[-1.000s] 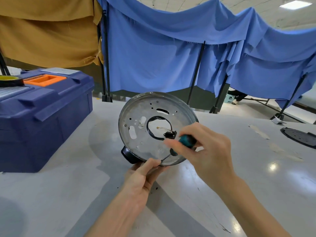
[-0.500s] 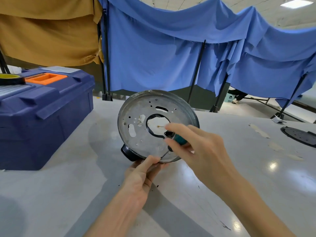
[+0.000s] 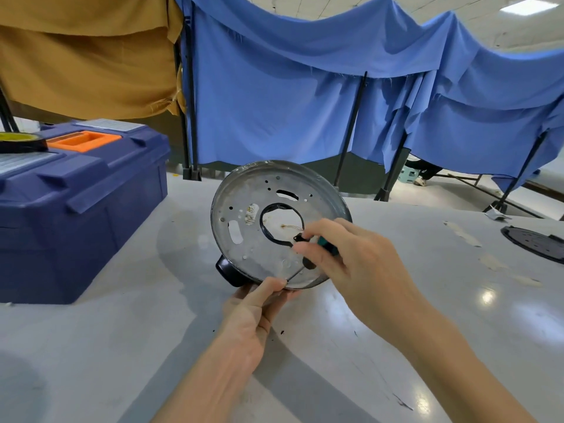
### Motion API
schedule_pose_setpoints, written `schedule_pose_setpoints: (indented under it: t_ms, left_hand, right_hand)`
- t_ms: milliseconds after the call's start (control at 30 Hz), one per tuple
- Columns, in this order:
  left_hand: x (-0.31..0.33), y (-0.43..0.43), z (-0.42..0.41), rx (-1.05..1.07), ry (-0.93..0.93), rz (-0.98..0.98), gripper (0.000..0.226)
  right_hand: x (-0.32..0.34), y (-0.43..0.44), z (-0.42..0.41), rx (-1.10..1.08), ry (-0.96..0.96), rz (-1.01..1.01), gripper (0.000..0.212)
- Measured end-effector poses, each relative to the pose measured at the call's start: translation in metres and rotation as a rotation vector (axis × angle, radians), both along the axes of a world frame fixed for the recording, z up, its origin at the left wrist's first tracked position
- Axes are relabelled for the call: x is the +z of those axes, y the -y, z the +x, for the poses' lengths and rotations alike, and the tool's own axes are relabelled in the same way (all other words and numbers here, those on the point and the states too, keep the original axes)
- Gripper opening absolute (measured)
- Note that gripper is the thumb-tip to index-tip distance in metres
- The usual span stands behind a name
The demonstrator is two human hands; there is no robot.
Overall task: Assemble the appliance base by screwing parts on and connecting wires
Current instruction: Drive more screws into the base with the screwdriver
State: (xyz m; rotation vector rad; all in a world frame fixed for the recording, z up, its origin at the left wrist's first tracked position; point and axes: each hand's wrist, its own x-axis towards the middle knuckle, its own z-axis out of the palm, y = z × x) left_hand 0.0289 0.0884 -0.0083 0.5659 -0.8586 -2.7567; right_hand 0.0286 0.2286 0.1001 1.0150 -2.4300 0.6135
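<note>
Appliance base [image 3: 244, 215]: round metal pan stood on edge on the worktop [image 3: 122, 331], underside tilted toward you, to the right of the blue toolbox [image 3: 76, 215] and apart from it. Your left hand [image 3: 250, 315] grips the lower rim, thumb on the near face and fingers behind. A thin wire [image 3: 290, 227] shows inside the central opening.

Screwdriver [image 3: 328, 243]: teal handle pinched in the curled fingers of your right hand [image 3: 360, 264]. The thin shaft runs down and left to the rim, its tip just beside your left thumb. Whether it sits in a screw head cannot be told.

Change: over the last second your right hand has rolled across the handle, so less teal shows. The tip, the base and your left hand have hardly shifted. This reads as mid-turn on a rim screw, with the fastening under way and the wire likely not yet connected.

Surface: pale glossy worktop with scuffs and tape scraps, and a black disc [image 3: 537, 242] at the far right. A tape roll [image 3: 18, 141] sits on the toolbox lid.

Room: blue cloth [image 3: 274, 102] and mustard cloth [image 3: 85, 56] hang on dark poles behind.
</note>
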Motion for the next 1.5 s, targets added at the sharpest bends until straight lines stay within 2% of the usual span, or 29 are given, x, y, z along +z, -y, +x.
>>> schedule_pose_setpoints:
  t_ms: [100,200,233,300,333,400,433,500,600,733,967,1100,1133,1200,1267,1333,1400,1500]
  left_hand:
    - [-0.002,0.001,-0.002,-0.016,0.004,0.006,0.032]
    - [-0.002,0.003,-0.004,-0.018,0.0,0.006,0.032]
    - [-0.002,0.003,-0.004,-0.019,-0.004,0.002,0.031]
    - [-0.002,0.003,-0.003,-0.017,-0.008,-0.006,0.031]
    - [-0.003,0.003,-0.002,-0.011,-0.009,-0.013,0.032]
    - [-0.003,0.003,-0.002,-0.002,-0.027,-0.031,0.032]
    - [-0.003,0.004,-0.003,0.002,-0.037,-0.033,0.032]
    - [-0.004,0.005,-0.005,0.017,-0.05,-0.019,0.038]
    - [-0.007,0.008,-0.009,0.053,-0.052,-0.046,0.048]
    - [-0.011,0.012,-0.01,0.119,-0.027,-0.173,0.058]
    - [-0.021,0.012,-0.018,0.194,-0.003,-0.326,0.055]
    - [-0.025,0.01,-0.017,0.212,-0.034,-0.441,0.055]
    - [-0.025,0.009,-0.017,0.206,-0.044,-0.471,0.057]
    - [-0.025,0.006,-0.015,0.203,-0.063,-0.501,0.06]
    - [-0.025,0.005,-0.016,0.205,-0.088,-0.521,0.06]
    - [-0.025,0.004,-0.017,0.205,-0.092,-0.545,0.058]
    - [-0.025,0.003,-0.017,0.208,-0.087,-0.561,0.057]
    - [-0.022,0.003,-0.015,0.224,-0.086,-0.579,0.057]
  right_hand:
    - [0.001,-0.008,0.003,0.044,0.02,0.154,0.029]
    - [0.004,-0.011,0.009,0.065,0.096,0.198,0.034]
    - [0.007,-0.009,0.011,0.05,0.086,0.218,0.041]
    - [0.009,-0.006,0.011,-0.059,-0.037,0.354,0.082]
    - [0.008,-0.005,0.012,-0.101,-0.11,0.428,0.09]
    - [0.005,-0.006,0.007,-0.147,-0.145,0.36,0.058]
    - [0.004,-0.01,0.007,-0.187,-0.077,0.325,0.053]
    - [0.001,-0.016,0.01,-0.211,0.098,0.404,0.049]
    - [-0.005,-0.02,0.011,-0.222,0.093,0.506,0.025]
    - [-0.012,-0.014,0.005,-0.302,0.077,0.647,0.024]
    - [-0.045,-0.009,-0.003,-0.269,0.063,0.641,0.019]
    - [-0.049,-0.01,-0.011,-0.272,0.178,0.487,0.028]
    - [-0.049,-0.012,-0.013,-0.242,0.292,0.386,0.036]
    - [-0.051,-0.017,-0.016,-0.175,0.654,0.037,0.046]
    - [-0.055,-0.023,-0.022,-0.168,0.993,-0.272,0.04]
    - [-0.057,-0.027,-0.023,-0.18,1.118,-0.345,0.027]
    - [-0.061,-0.029,-0.025,-0.22,1.006,-0.259,0.029]
    - [-0.074,-0.026,-0.022,-0.311,0.522,0.04,0.017]
